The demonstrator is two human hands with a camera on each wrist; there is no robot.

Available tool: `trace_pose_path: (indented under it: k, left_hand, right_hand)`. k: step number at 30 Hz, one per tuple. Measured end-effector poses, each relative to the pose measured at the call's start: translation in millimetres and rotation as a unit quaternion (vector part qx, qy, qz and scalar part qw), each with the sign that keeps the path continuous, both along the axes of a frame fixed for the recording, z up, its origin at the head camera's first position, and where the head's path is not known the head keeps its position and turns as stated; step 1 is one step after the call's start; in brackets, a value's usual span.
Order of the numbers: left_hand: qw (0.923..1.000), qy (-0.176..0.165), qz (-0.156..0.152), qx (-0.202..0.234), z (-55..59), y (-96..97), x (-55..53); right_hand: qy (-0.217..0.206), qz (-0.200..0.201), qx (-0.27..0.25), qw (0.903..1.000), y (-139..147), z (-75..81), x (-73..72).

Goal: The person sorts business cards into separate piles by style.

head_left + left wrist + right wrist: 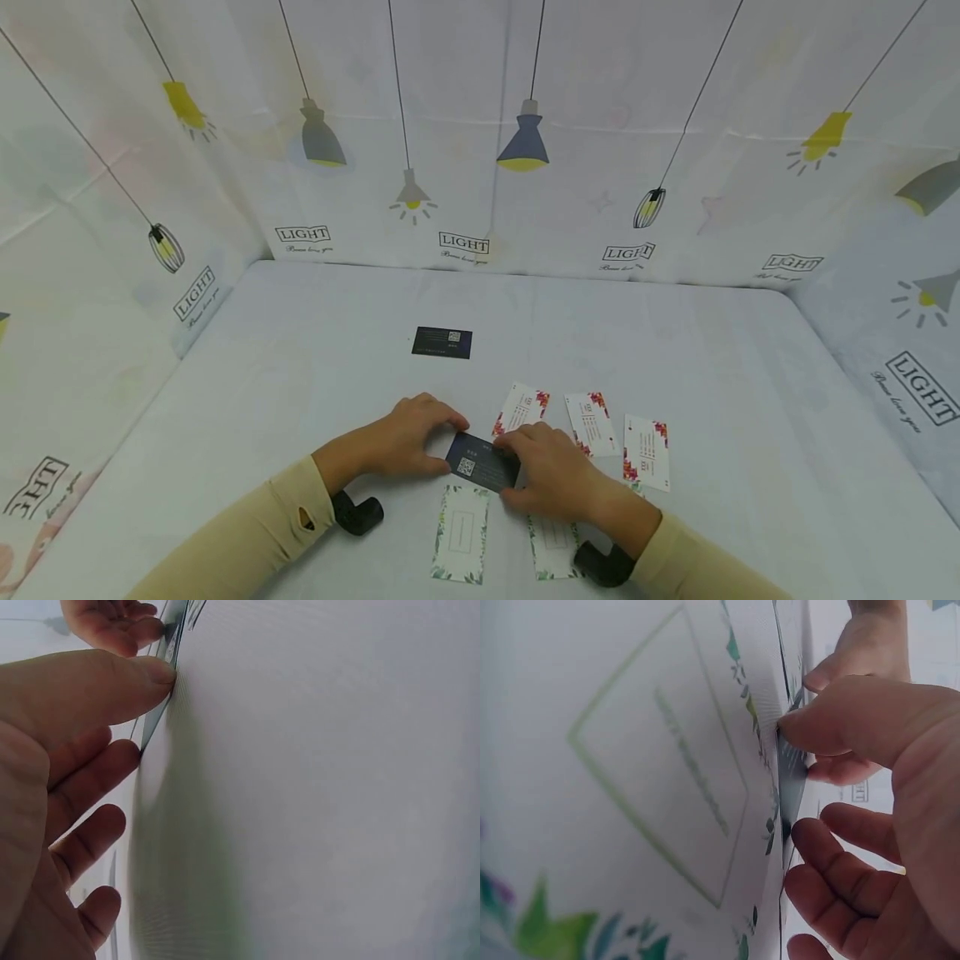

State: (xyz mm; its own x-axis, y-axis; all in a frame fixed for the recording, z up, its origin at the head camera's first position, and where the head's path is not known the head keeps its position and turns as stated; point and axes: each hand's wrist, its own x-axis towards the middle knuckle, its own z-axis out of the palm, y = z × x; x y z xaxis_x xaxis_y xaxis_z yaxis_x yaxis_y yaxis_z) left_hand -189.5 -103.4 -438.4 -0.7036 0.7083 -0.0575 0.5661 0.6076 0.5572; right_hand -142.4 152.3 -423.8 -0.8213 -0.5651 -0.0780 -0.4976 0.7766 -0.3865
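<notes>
Between the two hands a dark business card [480, 463] with a QR code lies tilted, low over the table. My left hand [412, 437] pinches its left end with thumb and fingers, and my right hand [555, 471] holds the right end, covering that edge. In the left wrist view the card [156, 720] shows nearly edge-on beside the thumb. The right wrist view has the card [791, 780] by the thumb tip. Just below lies a leaf-bordered white card [461, 533]; another leaf-bordered card [553, 548] is partly under the right hand.
Further back lies a second dark card [442, 342]. Red-flowered white cards form a row: a left one [525, 406], a middle one [591, 423] and a right one [647, 452]. A bit of green leaf print shows beneath the right one. A white tabletop [337, 333] meets lamp-printed cloth walls.
</notes>
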Motion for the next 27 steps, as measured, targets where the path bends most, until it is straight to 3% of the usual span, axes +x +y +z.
trace_pose_path:
  k: [9, 16, 27]
  left_hand:
    - [0.9997, 0.024, -0.006, 0.0, 1.3, -0.2, -1.2]
    - [0.9996, 0.024, 0.0, 0.016, 2.0, -0.5, 1.1]
    - [0.9995, 0.03, 0.009, -0.005, 3.2, 0.1, 0.2]
  right_hand:
    - [0.03, -0.019, 0.035, 0.9988, 0.9, 2.4, 1.1]
    - [0.016, -0.027, 0.037, 0.9988, 0.8, 5.0, 1.0]
    - [0.015, -0.029, 0.051, 0.9982, -0.4, 9.5, -0.6]
